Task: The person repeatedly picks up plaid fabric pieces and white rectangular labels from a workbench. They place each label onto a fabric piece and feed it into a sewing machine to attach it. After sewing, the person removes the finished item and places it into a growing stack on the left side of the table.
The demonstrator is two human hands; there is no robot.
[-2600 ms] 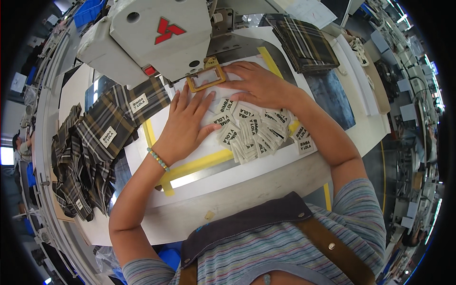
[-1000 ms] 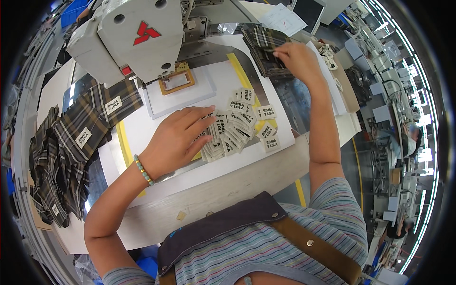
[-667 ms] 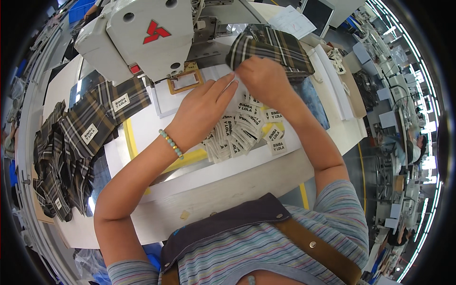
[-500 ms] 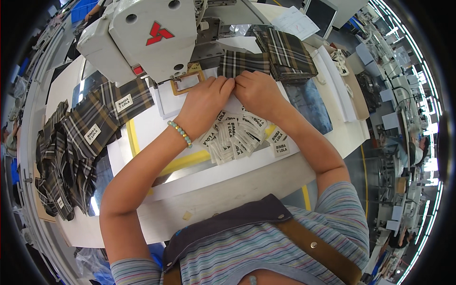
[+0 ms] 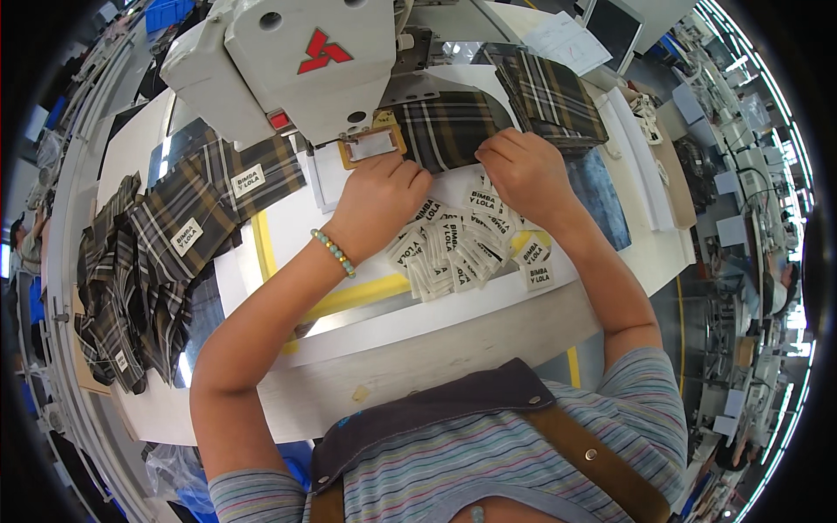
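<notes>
A brown, black and white plaid fabric piece [image 5: 449, 128] lies in front of the sewing machine, its left edge at the tan frame [image 5: 349, 155]. My left hand [image 5: 381, 196], with a beaded bracelet at the wrist, has its fingers curled on the fabric's near left corner. At the near right corner my right hand [image 5: 526, 170] pinches the edge between thumb and fingers. Below the hands lies a loose heap of small white labels [image 5: 453, 248] with dark print. The fingertips of my left hand are partly hidden.
Above my left hand hangs the white sewing machine head [image 5: 305, 70]. A stack of plaid pieces [image 5: 554, 100] sits at the back right, beside a white tray edge [image 5: 632, 161]. Plaid pieces with labels [image 5: 179, 231] spread at the left. Papers [image 5: 567, 44] lie far back.
My hands, close together before, are now apart, the right one farther right. The plaid piece is spread wider between them, nearer the frame. The whole view has shifted slightly.
</notes>
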